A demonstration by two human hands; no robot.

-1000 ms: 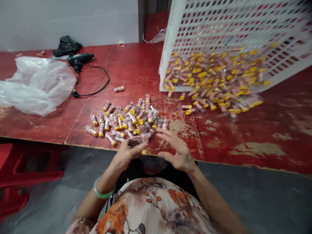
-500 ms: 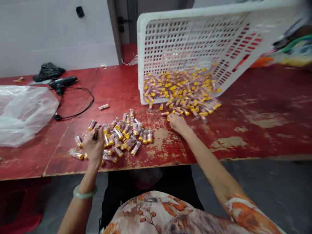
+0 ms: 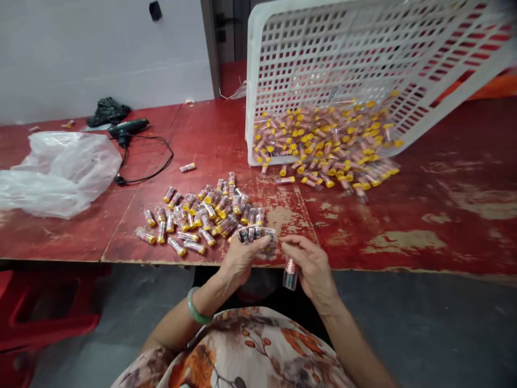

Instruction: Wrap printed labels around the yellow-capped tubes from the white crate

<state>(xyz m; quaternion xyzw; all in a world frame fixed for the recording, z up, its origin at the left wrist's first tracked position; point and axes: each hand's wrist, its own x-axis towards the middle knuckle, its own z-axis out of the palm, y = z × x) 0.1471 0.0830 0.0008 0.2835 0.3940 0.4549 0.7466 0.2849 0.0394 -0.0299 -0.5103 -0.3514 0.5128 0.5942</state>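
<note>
My left hand (image 3: 241, 254) is closed around small flat pieces with dark and pale print (image 3: 258, 235), perhaps cards or labels; their exact kind is unclear. Just to its right, my right hand (image 3: 314, 264) pinches a small clear tube (image 3: 290, 276) that hangs downward, with pink and dark contents; its top is hidden by the fingers. Both hands are at the table's front edge. Left of them lies a loose pile of clear yellow-capped tubes (image 3: 210, 210). A single tube (image 3: 187, 167) rests behind that pile.
A white perforated plastic basket (image 3: 255, 86) lies on its side, and many pinkish yellow-capped tubes (image 3: 323, 134) spill from it. On the left of the red table (image 3: 210, 134) are a clear plastic bag (image 3: 72, 167), a corded heat gun or dryer (image 3: 128, 127) and a black bag (image 3: 108, 111).
My right hand has left the spilled tubes by the basket with one tube. My left hand has come right from the pile, holding the printed pieces. Both hands now meet near the edge.
</note>
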